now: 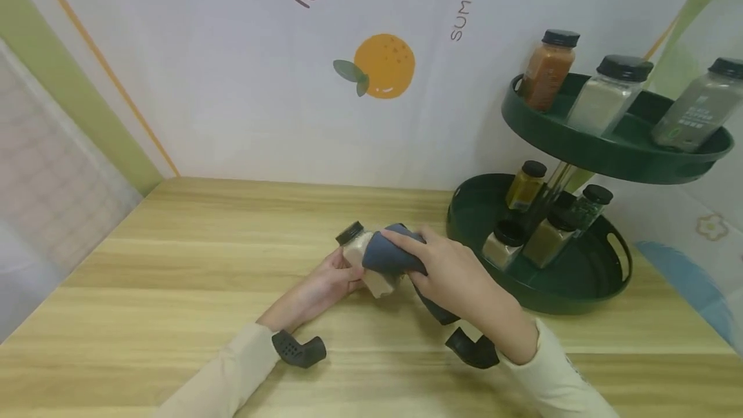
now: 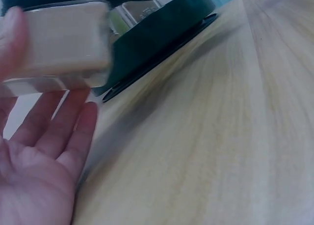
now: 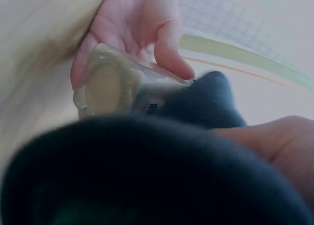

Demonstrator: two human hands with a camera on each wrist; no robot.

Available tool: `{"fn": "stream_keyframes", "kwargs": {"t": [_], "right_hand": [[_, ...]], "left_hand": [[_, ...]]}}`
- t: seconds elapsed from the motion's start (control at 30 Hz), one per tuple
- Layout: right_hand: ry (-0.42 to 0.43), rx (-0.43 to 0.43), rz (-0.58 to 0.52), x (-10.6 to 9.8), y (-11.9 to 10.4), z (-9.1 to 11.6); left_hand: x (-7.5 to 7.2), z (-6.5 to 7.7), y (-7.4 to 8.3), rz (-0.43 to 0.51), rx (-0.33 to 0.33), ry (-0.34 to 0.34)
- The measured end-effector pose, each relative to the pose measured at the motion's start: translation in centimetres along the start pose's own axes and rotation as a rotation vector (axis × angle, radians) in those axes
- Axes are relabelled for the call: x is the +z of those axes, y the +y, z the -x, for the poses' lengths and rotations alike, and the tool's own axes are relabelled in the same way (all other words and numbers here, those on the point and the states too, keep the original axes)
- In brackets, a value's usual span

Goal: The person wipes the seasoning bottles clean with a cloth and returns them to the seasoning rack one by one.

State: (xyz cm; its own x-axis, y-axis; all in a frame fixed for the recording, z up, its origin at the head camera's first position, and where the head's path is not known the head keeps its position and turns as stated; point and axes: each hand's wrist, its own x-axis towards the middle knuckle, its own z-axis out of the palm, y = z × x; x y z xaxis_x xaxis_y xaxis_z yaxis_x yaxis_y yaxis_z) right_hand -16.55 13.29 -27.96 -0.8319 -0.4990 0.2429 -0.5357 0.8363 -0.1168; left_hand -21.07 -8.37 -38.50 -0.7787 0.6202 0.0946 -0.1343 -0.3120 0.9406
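Note:
My left hand point(image 1: 322, 289) grips a clear spice jar point(image 1: 380, 285) of pale beige powder, tilted, its black lid point(image 1: 349, 233) up to the left. Thumb and fingers hold the jar point(image 2: 66, 38) from opposite sides in the left wrist view. A dark blue cloth point(image 1: 391, 254) lies against the jar's side, held by my right hand point(image 1: 458, 269), with one end hanging below. From the right wrist, the jar's base point(image 3: 104, 87) faces the camera, and the cloth point(image 3: 147, 161) covers much of the lower picture.
A two-tier dark green rack point(image 1: 536, 295) stands at the right. Its upper tray point(image 1: 609, 153) bears an orange-red spice jar point(image 1: 548, 73), a pale one point(image 1: 604, 99) and a grey one point(image 1: 693, 111). Several smaller jars stand on the lower tray. A fruit-print curtain point(image 1: 244, 82) backs the wooden table point(image 1: 174, 289).

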Motion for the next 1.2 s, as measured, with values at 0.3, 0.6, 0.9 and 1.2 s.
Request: {"fn": "stream_keyframes", "kwargs": {"t": [0.3, 0.6, 0.9, 1.2], "right_hand": [[-0.128, 0.017, 0.133, -1.2, 0.5, 0.3], [-0.014, 0.107, 0.203, -1.6, 1.0, 0.2], [0.074, -0.032, -0.024, 0.0, -0.1, -0.1], [-0.059, -0.049, -0.070, -0.2, 0.8, 0.2]], "left_hand": [[-0.1, 0.3, 0.3, 0.068, -0.002, 0.092], [-0.1, 0.4, 0.3, 0.062, -0.011, 0.065], [0.2, 0.2, 0.2, -0.062, -0.023, 0.007], [0.2, 0.2, 0.2, 0.055, 0.002, 0.061]]}}
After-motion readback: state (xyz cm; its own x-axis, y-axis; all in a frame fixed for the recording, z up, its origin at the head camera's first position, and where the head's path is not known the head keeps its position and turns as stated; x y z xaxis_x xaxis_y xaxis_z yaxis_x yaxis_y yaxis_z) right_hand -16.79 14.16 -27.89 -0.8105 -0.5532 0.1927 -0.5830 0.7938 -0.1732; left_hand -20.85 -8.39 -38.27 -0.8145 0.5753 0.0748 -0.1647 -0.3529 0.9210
